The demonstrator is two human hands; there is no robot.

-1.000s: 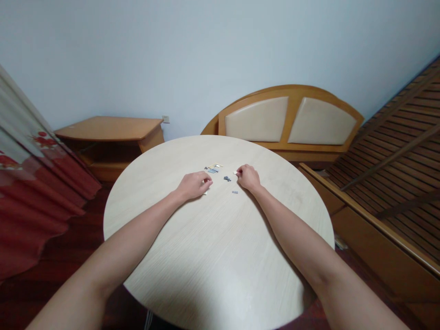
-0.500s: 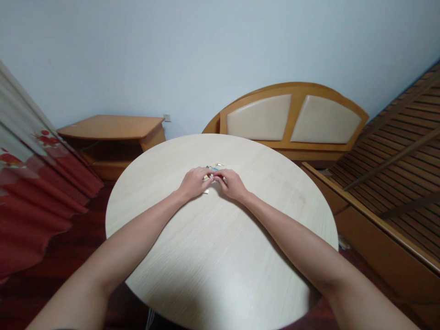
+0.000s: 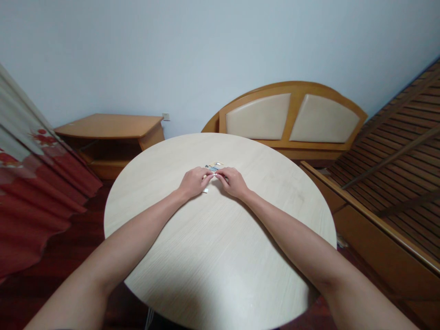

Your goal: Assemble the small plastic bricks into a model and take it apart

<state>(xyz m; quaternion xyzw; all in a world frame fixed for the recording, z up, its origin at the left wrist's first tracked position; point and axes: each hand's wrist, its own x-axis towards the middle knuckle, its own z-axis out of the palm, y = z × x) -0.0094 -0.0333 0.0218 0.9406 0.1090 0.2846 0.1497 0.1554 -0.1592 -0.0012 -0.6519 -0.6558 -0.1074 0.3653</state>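
Small white piece (image 3: 214, 174) pinched between two hands

The small white piece is held over the round table (image 3: 220, 256), toward its far half, where the fingertips of both hands are brought together. By the left hand (image 3: 194, 182) it is gripped narrowly between thumb and fingers, and by the right hand (image 3: 233, 182) the same narrow pinch is made from the other side. Its exact shape cannot be told, since most of it is covered by the fingers. Just beyond the fingertips, a cluster of loose pieces (image 3: 213, 168), blue, yellowish and dark, is spread on the tabletop, partly hidden by the hands. A flat pale piece (image 3: 205, 190) is seen lying just beside the left hand, on its near side. Both forearms are extended across the table from the near edge.
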